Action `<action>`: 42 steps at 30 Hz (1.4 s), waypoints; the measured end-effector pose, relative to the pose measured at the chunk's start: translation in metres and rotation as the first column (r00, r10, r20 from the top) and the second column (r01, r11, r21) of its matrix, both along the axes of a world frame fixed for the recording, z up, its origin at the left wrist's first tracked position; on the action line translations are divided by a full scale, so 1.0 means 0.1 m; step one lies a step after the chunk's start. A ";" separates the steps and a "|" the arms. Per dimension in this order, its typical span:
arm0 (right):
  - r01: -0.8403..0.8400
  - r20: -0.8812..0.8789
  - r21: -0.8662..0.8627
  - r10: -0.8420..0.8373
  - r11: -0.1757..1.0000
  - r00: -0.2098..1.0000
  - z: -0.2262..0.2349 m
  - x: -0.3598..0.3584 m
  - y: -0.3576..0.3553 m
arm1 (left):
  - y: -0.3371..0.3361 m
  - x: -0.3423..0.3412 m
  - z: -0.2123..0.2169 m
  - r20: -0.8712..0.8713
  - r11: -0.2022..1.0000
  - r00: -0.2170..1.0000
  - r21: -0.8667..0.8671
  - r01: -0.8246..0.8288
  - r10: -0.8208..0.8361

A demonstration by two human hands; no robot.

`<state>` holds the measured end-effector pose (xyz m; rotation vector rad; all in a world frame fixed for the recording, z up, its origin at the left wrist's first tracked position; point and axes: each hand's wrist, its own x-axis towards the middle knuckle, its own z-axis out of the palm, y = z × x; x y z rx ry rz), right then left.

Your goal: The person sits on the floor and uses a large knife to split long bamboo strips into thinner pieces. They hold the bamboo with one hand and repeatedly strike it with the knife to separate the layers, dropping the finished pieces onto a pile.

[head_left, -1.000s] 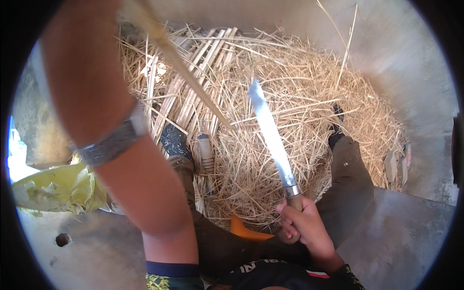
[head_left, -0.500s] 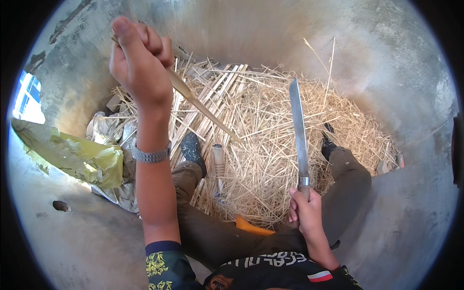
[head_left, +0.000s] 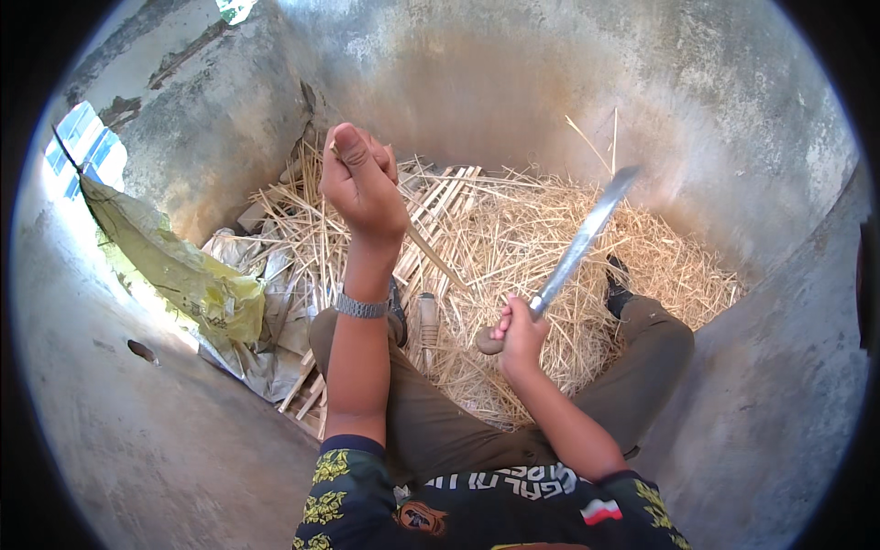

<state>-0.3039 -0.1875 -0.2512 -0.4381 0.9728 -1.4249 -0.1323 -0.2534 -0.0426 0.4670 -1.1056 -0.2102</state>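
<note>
My left hand (head_left: pixel 360 180) is raised at centre left, its fingers closed around the top of a thin bamboo strip (head_left: pixel 436 260) that slants down and right toward the floor. Lower and to the right, my right hand (head_left: pixel 519 333) grips the wooden handle of a long knife (head_left: pixel 584 241). The steel blade points up and right, away from the strip, with a gap between them. A metal watch (head_left: pixel 359 306) is on my left wrist. My legs lie spread on the floor below both hands.
A heap of pale bamboo shavings (head_left: pixel 550 229) covers the floor ahead, with a stack of flat bamboo slats (head_left: pixel 440 197) behind my left hand. A yellow-green sack (head_left: pixel 174 270) lies at the left. Grey concrete walls (head_left: pixel 568 82) close in all around.
My left arm has pulled away from the camera, still holding the strip. The knife has swung from leaning left, through upright, to leaning right, and my right hand has risen.
</note>
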 end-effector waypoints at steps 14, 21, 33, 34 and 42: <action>-0.314 -0.660 -0.240 0.083 0.919 0.747 -0.39 0.45 -0.08 | -0.11 -0.49 0.03 0.108 0.999 0.994 0.032 -0.009 0.006; -0.355 -0.771 0.132 0.321 0.925 0.550 -1.11 0.44 -0.34 | -0.28 -0.30 0.05 0.123 0.997 0.991 0.061 0.053 -0.061; -0.367 -0.651 0.151 0.372 0.918 0.662 -0.99 0.47 -0.26 | -0.25 -0.20 0.06 0.087 0.993 0.996 0.119 -0.014 0.003; -0.354 -0.703 0.158 0.357 0.922 0.615 -1.07 0.44 -0.25 | -0.25 -0.13 0.05 0.074 0.993 0.997 0.119 -0.005 -0.004; -0.470 -0.734 -0.026 0.302 0.882 0.608 -0.35 0.47 -0.27 | -0.13 0.03 0.05 0.014 0.994 0.999 0.103 0.033 -0.035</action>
